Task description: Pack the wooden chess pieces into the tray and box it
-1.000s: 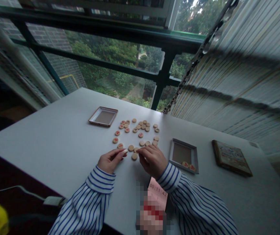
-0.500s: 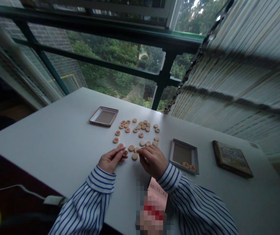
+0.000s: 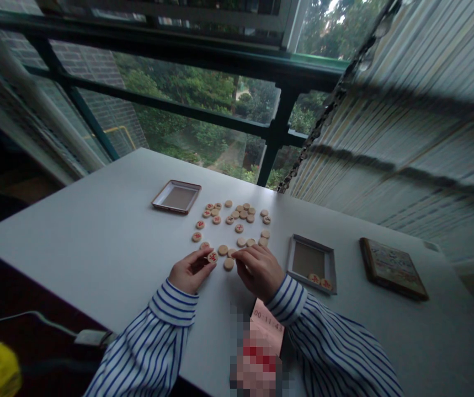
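Between the thumb and fingers of my left hand point(image 3: 190, 269) is a round wooden piece point(image 3: 212, 257) with a red character facing up. My right hand point(image 3: 259, 269) is beside it with bent fingers closed at a plain wooden piece point(image 3: 230, 253); whether it grips that piece is hidden. Two more plain pieces, one nearer point(image 3: 228, 264) and one farther point(image 3: 222, 250), lie between my hands. Beyond them several pieces are spread on the white table point(image 3: 137, 237), some blank and some with red or dark characters, including a red-marked one point(image 3: 239, 227).
An open box point(image 3: 331, 270) with two red-marked pieces stands right of my right hand. Farther right lies a decorated closed box point(image 3: 394, 267). A shallow lid point(image 3: 176, 196) is at the back left. A phone-like timer point(image 3: 267, 320) lies near my right sleeve.
My left hand has turned the red-marked piece so that its face shows more fully, and its fingers have shifted around the rim. My right hand has hardly moved.
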`<state>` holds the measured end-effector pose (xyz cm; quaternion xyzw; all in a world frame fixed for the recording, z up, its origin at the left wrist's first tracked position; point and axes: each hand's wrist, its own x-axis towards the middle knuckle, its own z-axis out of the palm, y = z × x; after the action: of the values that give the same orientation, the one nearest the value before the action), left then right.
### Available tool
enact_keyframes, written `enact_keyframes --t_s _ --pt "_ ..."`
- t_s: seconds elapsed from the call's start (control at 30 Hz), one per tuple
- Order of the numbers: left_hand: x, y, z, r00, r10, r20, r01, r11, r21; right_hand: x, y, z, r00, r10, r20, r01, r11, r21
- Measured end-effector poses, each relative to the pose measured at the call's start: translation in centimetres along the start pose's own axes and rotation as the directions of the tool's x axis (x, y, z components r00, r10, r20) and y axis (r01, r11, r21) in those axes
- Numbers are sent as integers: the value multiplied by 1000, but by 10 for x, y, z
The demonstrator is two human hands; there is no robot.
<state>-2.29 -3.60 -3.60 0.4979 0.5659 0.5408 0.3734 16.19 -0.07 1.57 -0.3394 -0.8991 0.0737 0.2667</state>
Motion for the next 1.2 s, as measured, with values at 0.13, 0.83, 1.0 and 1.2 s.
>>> enact_keyframes --t_s 0.13,0.83,1.0,1.2 --pt "1 2 -1 989 146 0 -146 986 84 0 1 1 1000 -4 -2 4 1000 2" --pt "10 31 4 824 533 192 -564 742 361 7 -1 -33 995 37 -94 -30 996 78" --pt "13 47 13 821 539 186 -568 744 353 -1 3 -57 987 70 -147 -60 996 73" --pt "21 65 31 779 580 239 -627 727 279 -15 7 -81 969 132 -208 -122 991 63"
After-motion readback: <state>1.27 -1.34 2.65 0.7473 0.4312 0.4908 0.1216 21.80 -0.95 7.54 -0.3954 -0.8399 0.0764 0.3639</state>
